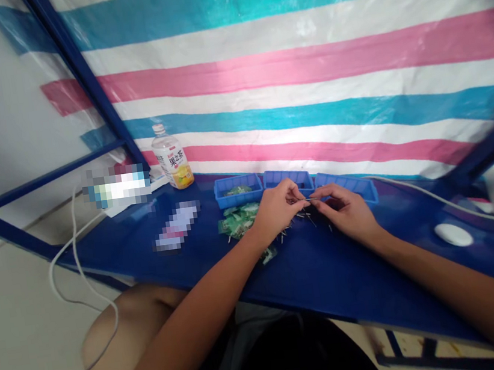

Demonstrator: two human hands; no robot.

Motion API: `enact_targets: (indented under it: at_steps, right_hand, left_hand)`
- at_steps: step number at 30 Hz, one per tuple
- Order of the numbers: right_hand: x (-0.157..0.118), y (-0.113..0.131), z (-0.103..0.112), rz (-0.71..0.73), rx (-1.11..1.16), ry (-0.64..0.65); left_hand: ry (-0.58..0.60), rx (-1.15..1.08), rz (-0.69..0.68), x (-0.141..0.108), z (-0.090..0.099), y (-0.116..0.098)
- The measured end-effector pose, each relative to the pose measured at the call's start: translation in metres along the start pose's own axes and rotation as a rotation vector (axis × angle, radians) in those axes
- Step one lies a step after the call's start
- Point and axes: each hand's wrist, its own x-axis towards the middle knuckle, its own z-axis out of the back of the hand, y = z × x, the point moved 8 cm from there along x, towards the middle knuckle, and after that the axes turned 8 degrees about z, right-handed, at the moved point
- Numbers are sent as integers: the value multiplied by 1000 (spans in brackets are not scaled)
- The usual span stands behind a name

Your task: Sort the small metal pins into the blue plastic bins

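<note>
Left hand [276, 206]: fingers pinch a thin piece [308, 200]
Right hand [349, 209]: fingers pinch its other end
Thin piece: apparently mid-handling; next move needs steadiness

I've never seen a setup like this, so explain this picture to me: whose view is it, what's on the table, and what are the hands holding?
There's no machine here. A person works with two bare hands, and the camera, worn on their head, looks forward and down.

The left hand and right hand meet at the fingertips, seemingly pinching a small, thin piece; it's too small to identify.

On the blue table are three blue plastic bins, a pile of small green pieces, scattered thin pins, a labelled drink bottle and a white rounded object. A striped sheet hangs behind.
</note>
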Motion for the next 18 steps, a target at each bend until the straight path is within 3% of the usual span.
enact_targets:
  at_steps: [10, 18]
  right_hand:
    - [5, 17, -5, 179, -152, 120]
    - [1, -3, -5, 59, -164, 116]
  left_hand:
    - [18, 111, -12, 1, -1, 1]
    - [77, -7, -62, 2, -7, 2]
